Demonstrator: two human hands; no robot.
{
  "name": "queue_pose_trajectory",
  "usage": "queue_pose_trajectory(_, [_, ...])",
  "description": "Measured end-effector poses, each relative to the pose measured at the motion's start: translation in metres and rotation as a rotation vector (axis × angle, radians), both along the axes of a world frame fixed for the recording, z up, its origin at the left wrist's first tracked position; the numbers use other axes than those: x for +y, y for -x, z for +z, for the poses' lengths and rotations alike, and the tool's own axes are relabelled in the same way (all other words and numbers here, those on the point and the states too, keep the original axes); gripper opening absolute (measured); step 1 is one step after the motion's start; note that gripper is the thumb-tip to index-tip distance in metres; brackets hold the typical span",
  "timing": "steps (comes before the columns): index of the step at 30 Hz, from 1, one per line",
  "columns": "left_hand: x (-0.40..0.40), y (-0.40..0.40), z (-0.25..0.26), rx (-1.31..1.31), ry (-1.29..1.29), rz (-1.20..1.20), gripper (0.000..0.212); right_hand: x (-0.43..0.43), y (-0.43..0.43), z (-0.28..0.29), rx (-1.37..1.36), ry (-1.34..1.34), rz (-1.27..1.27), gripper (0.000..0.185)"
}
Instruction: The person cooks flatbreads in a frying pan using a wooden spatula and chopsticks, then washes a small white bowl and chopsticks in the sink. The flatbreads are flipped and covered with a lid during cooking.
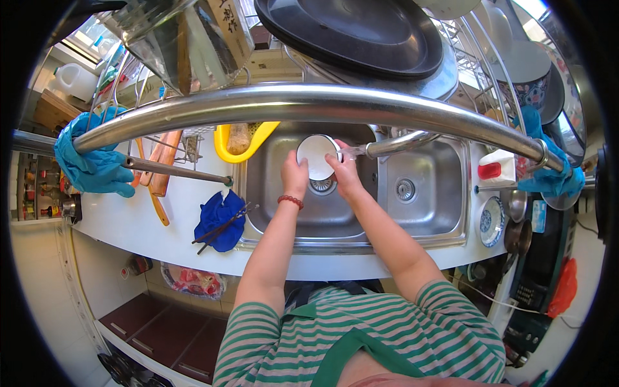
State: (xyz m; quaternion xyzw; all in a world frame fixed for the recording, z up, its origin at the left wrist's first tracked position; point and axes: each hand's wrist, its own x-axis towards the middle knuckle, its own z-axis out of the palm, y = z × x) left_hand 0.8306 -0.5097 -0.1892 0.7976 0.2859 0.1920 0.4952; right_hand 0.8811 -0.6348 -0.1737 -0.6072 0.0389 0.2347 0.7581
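Note:
A small white bowl with a dark rim [317,154] is held between my two hands above the larger basin of a steel double sink [271,193]. My left hand [295,175] grips its lower left side, a red bead bracelet on the wrist. My right hand [344,170] holds its right edge, thumb inside the bowl. Water appears to run from the steel faucet [394,146] beside my right hand. The basin's drain strainer [323,186] shows partly under the bowl. A yellow plastic strainer basket [247,156] with a brown item in it sits at the basin's upper left.
A thick steel rail [309,102] crosses above the sink, with blue rubber gloves [94,155] at its left end. Dark oval pans [358,34] rest beyond it. A blue cloth [220,222] with chopsticks lies left of the sink; a patterned plate [492,221] stands right.

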Motion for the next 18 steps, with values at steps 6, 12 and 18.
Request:
queue_pose_trajectory(6, [0.008,-0.017,0.050,0.179,-0.145,-0.035,0.037,-0.008,-0.004,0.040,0.157,0.035,0.085,0.043])
queue_pose_trajectory(12, [-0.012,-0.017,0.024,-0.087,-0.035,0.008,0.020,-0.001,-0.013,0.017,-0.012,-0.096,-0.092,0.036])
queue_pose_trajectory(18, [-0.025,-0.013,0.022,-0.083,0.064,0.033,0.020,-0.002,-0.002,0.022,-0.187,0.019,-0.066,0.035])
